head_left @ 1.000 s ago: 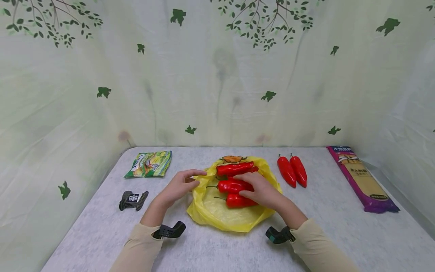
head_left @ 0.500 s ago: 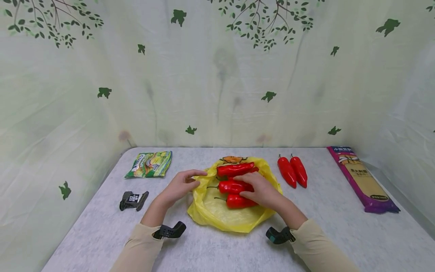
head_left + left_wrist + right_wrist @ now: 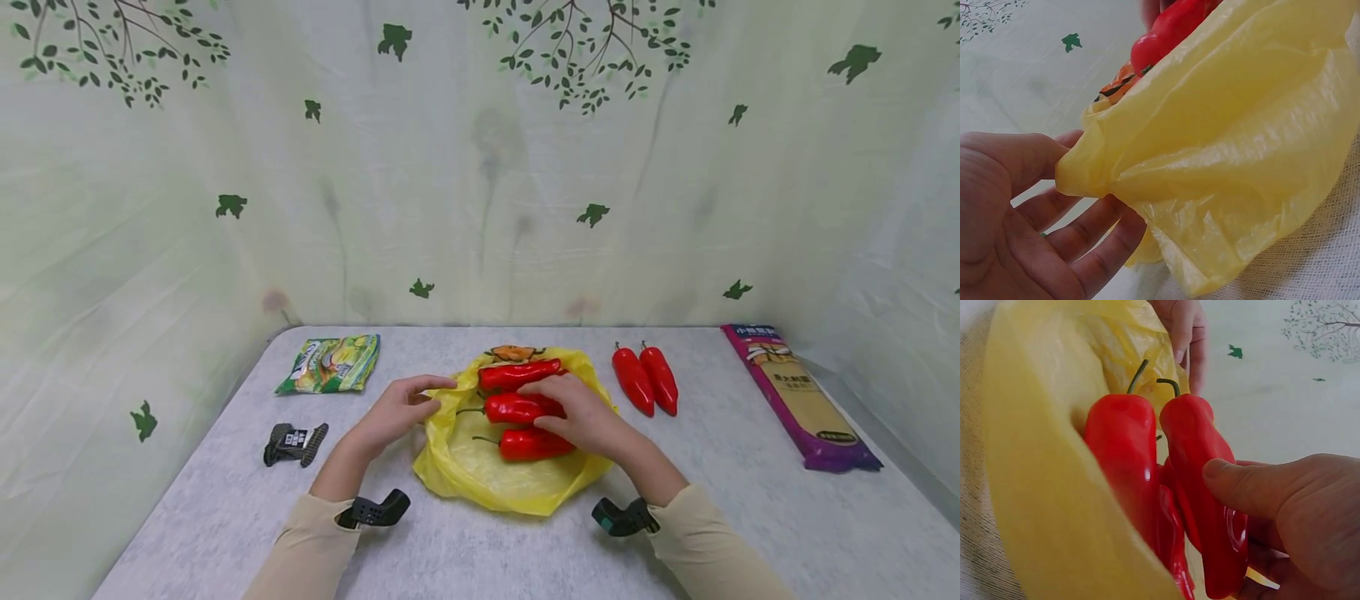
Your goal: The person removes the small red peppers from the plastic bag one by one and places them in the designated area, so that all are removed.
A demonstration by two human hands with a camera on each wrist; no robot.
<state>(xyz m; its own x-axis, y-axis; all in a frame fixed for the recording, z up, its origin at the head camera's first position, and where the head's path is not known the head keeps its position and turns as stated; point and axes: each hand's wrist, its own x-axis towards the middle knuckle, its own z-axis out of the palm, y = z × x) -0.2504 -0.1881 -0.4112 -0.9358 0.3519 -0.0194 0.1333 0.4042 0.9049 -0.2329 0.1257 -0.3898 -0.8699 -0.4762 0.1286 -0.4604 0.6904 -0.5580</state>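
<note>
Presently, the right hand (image 3: 581, 414) holds a red pepper (image 3: 517, 408) between its thumb and the fingers, with the thumb laid along the side of the pepper, as the right wrist view shows. This pepper is at the open mouth of a yellow plastic bag (image 3: 510, 492), and its green stem points toward the left hand (image 3: 396, 412). Just nearer to the person, a second pepper (image 3: 534, 446) lies in the bag, and on the far side another one (image 3: 517, 374) lies too. The left hand pinches the rim of the bag at its left side, the thumb and fingers being closed upon the thin plastic.

Near the bag, on its right, two loose peppers (image 3: 643, 380) lie side by side on the grey table (image 3: 465, 562). Farther right lies a long purple package (image 3: 802, 396). On the left side are a green packet (image 3: 330, 364) and, nearer to the person, a small black packet (image 3: 295, 443).
</note>
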